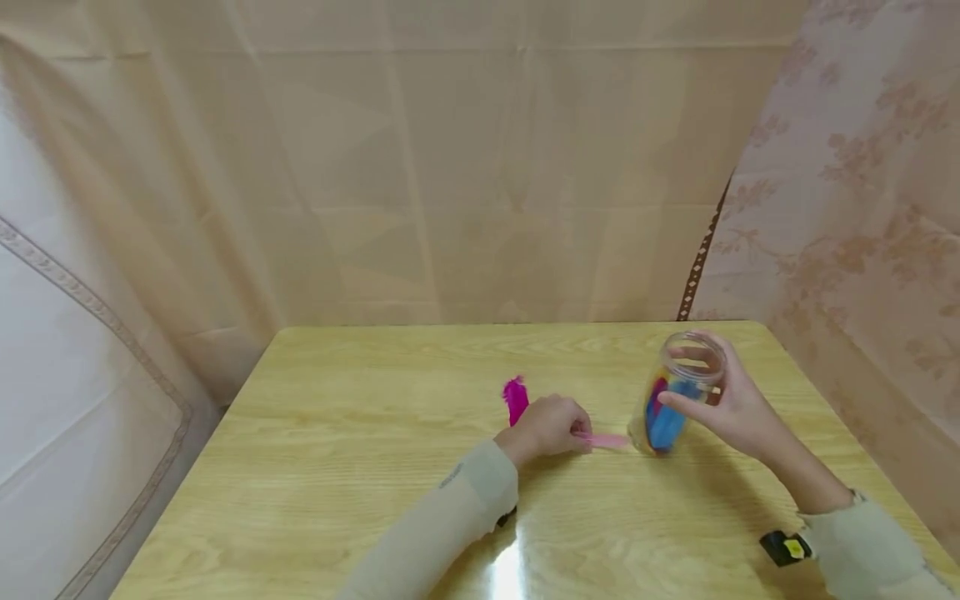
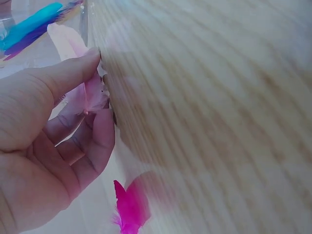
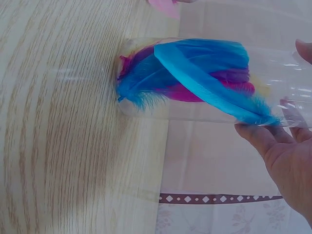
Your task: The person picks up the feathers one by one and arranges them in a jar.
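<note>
My left hand (image 1: 551, 427) pinches a pale pink feather (image 1: 609, 441) between thumb and fingers, low over the table; its far end points toward the jar's base. My right hand (image 1: 731, 404) grips a clear jar (image 1: 696, 375) near its open rim, the jar tilted slightly with its base at the tabletop. Inside the jar stand blue feathers (image 3: 200, 63), with magenta (image 3: 183, 93) and yellowish ones partly hidden behind them. A loose magenta feather (image 1: 515, 398) lies on the table just beyond the left hand, and it appears below that hand in the left wrist view.
The wood-grain table (image 1: 337, 433) carries all of this. A beige curtain (image 1: 450, 167) hangs along its back edge, with a floral cloth (image 1: 862, 208) on the right. A black strap piece (image 1: 783, 548) sits at the right wrist.
</note>
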The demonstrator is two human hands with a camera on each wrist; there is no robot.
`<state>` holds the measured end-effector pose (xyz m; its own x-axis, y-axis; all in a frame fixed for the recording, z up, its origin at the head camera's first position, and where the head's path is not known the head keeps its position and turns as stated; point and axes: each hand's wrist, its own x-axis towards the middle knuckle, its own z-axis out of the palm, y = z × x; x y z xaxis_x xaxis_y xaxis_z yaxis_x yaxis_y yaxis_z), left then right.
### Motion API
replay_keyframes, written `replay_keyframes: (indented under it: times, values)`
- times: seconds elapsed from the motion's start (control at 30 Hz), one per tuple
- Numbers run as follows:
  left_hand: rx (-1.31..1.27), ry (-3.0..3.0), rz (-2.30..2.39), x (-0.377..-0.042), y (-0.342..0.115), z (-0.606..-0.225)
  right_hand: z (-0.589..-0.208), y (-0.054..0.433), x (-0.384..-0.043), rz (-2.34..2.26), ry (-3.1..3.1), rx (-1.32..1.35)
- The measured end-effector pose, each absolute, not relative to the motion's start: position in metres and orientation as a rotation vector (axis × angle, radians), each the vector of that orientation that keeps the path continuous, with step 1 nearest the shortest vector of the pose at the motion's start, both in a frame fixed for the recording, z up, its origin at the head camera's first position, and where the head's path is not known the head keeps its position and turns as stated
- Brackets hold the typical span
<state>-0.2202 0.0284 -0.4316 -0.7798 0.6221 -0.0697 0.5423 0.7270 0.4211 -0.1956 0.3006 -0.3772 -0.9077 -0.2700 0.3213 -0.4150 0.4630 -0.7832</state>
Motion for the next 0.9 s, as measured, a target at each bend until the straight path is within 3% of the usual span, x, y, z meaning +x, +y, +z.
replay_keyframes:
  times: [0.9]
  values:
    - [0.991, 2.755, 0.756, -0.228, 0.023, -0.418, -0.379, 0.297, -0.201, 1.415, -2.562, 0.666]
